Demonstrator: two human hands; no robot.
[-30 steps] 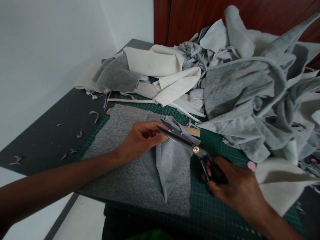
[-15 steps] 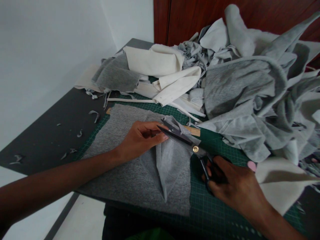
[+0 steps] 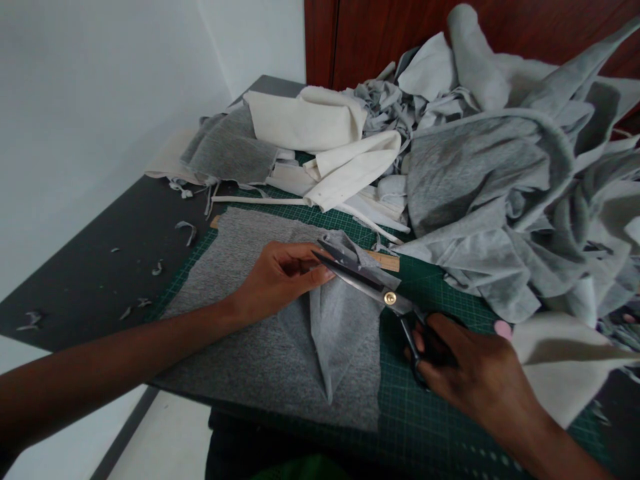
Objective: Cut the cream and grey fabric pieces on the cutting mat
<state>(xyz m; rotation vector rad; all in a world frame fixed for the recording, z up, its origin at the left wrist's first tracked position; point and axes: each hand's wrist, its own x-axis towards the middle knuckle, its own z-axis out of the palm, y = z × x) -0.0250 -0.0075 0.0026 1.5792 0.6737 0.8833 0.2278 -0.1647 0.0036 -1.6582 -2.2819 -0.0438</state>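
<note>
My left hand (image 3: 285,277) pinches a raised fold of a grey fabric piece (image 3: 225,360) between thumb and fingers. The fabric lies on a green cutting mat (image 3: 425,427), its right part lifted and draped in folds. My right hand (image 3: 470,370) grips a pair of scissors (image 3: 370,287) by the black handles. The blades are slightly apart and point left, with the fold's edge by them and their tips close to my left fingertips. A wooden ruler (image 3: 383,260) sticks out from beneath the fabric on the far side.
Cream fabric pieces (image 3: 305,120) lie along the back. A large heap of grey cloth (image 3: 480,173) fills the right side. Small scraps (image 3: 187,233) are scattered on the dark table (image 3: 100,267) at left. A pink round thing (image 3: 503,329) sits near my right hand.
The view has shifted very slightly. Both hands, the scissors and the fabric hold nearly the same positions.
</note>
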